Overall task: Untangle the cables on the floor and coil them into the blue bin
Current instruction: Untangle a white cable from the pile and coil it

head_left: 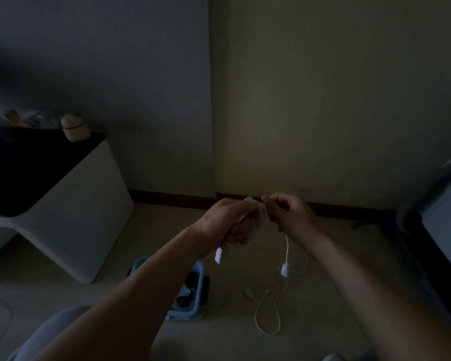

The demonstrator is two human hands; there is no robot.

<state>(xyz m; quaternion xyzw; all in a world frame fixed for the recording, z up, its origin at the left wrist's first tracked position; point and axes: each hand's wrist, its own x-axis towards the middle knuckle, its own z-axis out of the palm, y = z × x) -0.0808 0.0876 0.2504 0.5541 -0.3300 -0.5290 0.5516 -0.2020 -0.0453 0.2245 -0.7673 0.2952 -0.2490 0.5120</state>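
My left hand (pixel 232 222) is closed around a small coil of white cable (pixel 255 222), and a white plug end (pixel 218 255) hangs below the fist. My right hand (pixel 289 212) pinches the same cable just right of the coil. The cable's free length drops from it to a white connector (pixel 284 270). On the floor below lies another white cable (pixel 267 312) in a loose loop with two plugs. The blue bin (pixel 199 280) stands on the floor under my left forearm, with dark items inside, partly hidden by the arm.
The room is dim. A white cabinet (pixel 84 217) with a dark top stands at the left. A dark bed frame (pixel 432 246) runs along the right. A thin cable loop (pixel 0 316) lies on the floor at the far left. My knee (pixel 52 332) shows at the bottom left.
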